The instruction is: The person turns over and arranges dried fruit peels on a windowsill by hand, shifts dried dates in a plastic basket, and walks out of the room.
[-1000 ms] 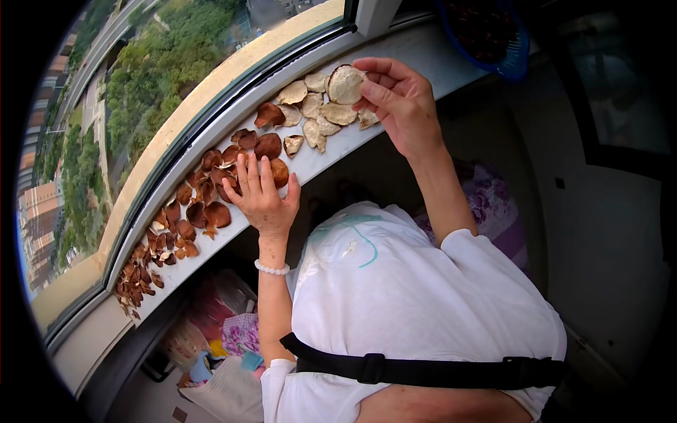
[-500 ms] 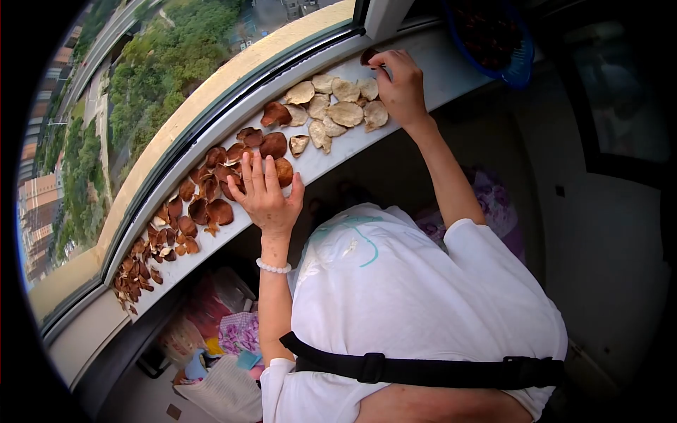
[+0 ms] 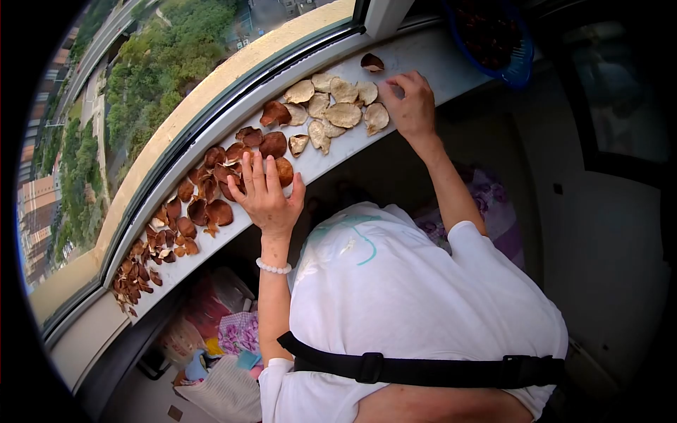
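On a white windowsill (image 3: 317,166), several brown curved dried pieces (image 3: 219,212) lie from the lower left to the middle. Several pale, cream-coloured pieces (image 3: 343,115) lie to the right of them. My left hand (image 3: 266,194), with a bead bracelet at the wrist, rests with spread fingers over the brown pieces near the sill's front edge; what is under the fingers is partly hidden. A single dark brown piece (image 3: 371,63) sits by itself near the window frame. Just below and right of it is my right hand (image 3: 411,106), its fingers bent and apart, holding nothing visible.
A blue basket (image 3: 519,67) with dark red contents stands at the sill's right end. The window frame (image 3: 233,106) runs along the back. Bags and cloths (image 3: 240,331) lie below the sill at the lower left, and a purple patterned cloth (image 3: 493,211) at the right.
My right hand has let go of the dark brown piece, which now lies on the sill, and has moved slightly down and right. My left hand has hardly moved.
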{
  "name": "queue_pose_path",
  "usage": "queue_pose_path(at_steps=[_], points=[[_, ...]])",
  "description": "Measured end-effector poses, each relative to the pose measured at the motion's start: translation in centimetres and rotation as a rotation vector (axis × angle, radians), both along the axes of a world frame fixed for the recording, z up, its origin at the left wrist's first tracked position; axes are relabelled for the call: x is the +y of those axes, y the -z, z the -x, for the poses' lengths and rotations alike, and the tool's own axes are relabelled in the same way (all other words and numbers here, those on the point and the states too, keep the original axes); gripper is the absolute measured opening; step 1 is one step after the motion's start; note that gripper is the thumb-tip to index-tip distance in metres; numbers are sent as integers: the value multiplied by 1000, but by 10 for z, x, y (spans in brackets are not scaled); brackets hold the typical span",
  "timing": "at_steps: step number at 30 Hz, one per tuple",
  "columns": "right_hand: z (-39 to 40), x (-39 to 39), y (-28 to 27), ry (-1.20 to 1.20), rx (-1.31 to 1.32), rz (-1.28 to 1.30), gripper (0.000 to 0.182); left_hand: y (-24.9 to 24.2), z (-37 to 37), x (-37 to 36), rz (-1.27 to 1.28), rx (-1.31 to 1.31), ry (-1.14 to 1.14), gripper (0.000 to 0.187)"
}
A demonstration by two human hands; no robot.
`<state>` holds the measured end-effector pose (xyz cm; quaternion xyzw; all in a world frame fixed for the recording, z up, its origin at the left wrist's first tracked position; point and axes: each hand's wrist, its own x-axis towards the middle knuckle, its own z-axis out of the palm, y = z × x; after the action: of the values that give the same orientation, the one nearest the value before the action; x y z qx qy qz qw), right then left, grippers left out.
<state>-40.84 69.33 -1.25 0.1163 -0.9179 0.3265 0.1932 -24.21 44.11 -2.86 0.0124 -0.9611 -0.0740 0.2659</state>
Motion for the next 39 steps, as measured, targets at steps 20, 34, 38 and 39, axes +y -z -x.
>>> queue_pose_path(at_steps=[20, 34, 38, 39], points=[[-6, -60, -19, -224, 165, -71, 22, 0, 0, -1, -22, 6, -12, 49], [5, -111, -15, -297, 209, -194, 12, 1, 0, -2, -44, 11, -12, 51], [2, -110, -12, -316, 266, -96, 18, 0, 0, -2, -50, 9, -6, 51], [0, -110, -12, -348, 247, -67, 18, -1, 0, -2, -49, 3, -2, 51]])
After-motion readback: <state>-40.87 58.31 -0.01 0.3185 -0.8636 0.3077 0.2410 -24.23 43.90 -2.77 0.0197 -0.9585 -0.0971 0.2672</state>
